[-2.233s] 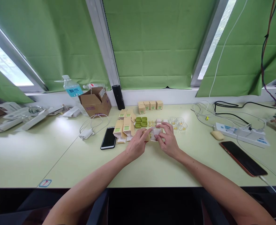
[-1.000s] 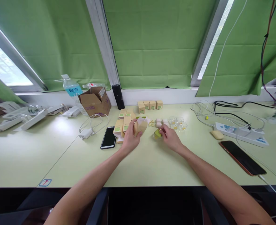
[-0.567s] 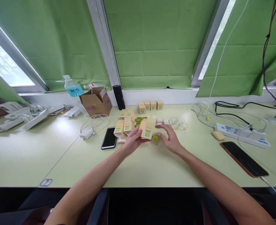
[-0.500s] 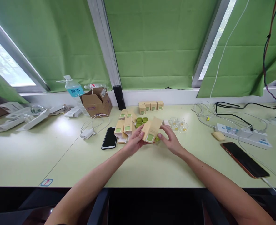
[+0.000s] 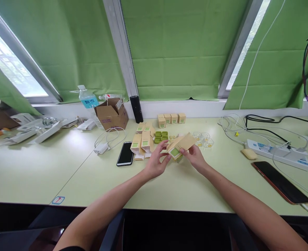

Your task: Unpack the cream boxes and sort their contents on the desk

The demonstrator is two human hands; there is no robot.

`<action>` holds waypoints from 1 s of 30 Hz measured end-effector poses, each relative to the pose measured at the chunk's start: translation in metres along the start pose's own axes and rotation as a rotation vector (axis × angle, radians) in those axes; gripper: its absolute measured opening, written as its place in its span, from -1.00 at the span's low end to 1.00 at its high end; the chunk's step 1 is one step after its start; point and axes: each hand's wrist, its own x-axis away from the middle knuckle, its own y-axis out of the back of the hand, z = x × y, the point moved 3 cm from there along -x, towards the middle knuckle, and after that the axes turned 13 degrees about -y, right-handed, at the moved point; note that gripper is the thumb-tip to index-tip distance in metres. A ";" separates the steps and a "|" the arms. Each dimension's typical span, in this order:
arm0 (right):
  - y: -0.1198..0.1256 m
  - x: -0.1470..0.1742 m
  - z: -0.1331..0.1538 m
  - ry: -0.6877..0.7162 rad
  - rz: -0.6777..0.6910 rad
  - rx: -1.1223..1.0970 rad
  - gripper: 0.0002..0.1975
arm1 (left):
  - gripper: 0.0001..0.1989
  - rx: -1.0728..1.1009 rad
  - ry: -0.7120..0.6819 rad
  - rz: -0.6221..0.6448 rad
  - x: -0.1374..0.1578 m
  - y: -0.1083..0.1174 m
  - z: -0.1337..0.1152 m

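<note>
My right hand (image 5: 196,159) is closed on a small tan cardboard box (image 5: 186,141) with a green label, the thumb pressing beside the label. The box is tilted above the table and its long flap sticks up to the right. At the box's left end is my left hand (image 5: 155,162), its fingers apart; whether the fingertips touch the box I cannot tell. Partly hidden under the box is a clear cup with something green (image 5: 179,159). Behind the hands sit green square cups (image 5: 161,137) and small yellowish pieces (image 5: 171,138). To their right stand several clear cups (image 5: 203,138).
Opened tan boxes (image 5: 147,142) lie left of my hands, beside a phone (image 5: 125,153). Several closed small boxes (image 5: 174,119) line the back. On the right are a power strip (image 5: 279,154), cables and another phone (image 5: 280,181). A brown carton (image 5: 111,114) stands back left.
The box has passed from my left hand's grip to my right hand's and has turned more level. My left fingers have spread. The view has shifted slightly left.
</note>
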 end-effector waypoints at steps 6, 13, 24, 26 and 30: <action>0.001 -0.004 -0.010 0.030 -0.046 0.029 -0.38 | -0.53 0.060 -0.014 0.031 0.000 -0.004 0.001; -0.003 0.002 -0.008 0.091 -0.017 0.014 -0.41 | -0.52 0.151 -0.027 -0.006 0.000 -0.002 0.006; -0.006 0.003 0.001 0.087 -0.015 0.023 -0.42 | -0.55 0.189 -0.005 0.019 0.000 -0.003 0.007; -0.007 0.003 0.000 0.087 -0.001 0.014 -0.40 | -0.56 0.190 -0.001 0.017 -0.001 -0.002 0.007; -0.009 0.004 -0.003 0.072 0.000 0.025 -0.41 | -0.58 0.201 0.056 -0.022 -0.004 -0.001 0.007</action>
